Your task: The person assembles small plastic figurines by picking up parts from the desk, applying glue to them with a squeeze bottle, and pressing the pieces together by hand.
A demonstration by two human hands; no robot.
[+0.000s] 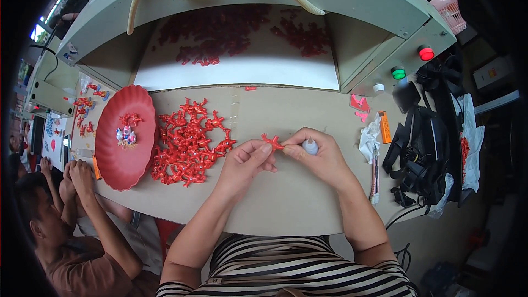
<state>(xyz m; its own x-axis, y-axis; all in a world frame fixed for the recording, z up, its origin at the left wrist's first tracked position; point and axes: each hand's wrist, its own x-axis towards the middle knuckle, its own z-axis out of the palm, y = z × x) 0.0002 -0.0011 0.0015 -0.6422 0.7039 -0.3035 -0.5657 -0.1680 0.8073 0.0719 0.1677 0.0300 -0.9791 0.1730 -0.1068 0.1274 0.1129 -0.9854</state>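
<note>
Over the middle of the table, a small red plastic figure part (pixel 273 142) with branching ends is pinched between the thumb and fingers of my left hand (pixel 246 164). My right hand (pixel 325 160) is closed too, its thumb and fingertip meeting at the part's right end. Tucked in that same hand is a small whitish bottle with a pointed nozzle (pixel 310 147). Left of my hands lies a heap of similar shiny red parts (pixel 190 146). Beside the heap, a red scalloped oval dish (pixel 124 170) carries a few red parts and some white-and-coloured small figures (pixel 126 136).
Behind the table opens a machine chamber holding many red parts (pixel 220 38), with red (pixel 426 53) and green buttons (pixel 398 73). To the right lie a crumpled tissue (pixel 369 140), an orange box (pixel 384 127), a pen-like tool (pixel 375 179) and black straps (pixel 421 159). A co-worker (pixel 82 231) sits at left.
</note>
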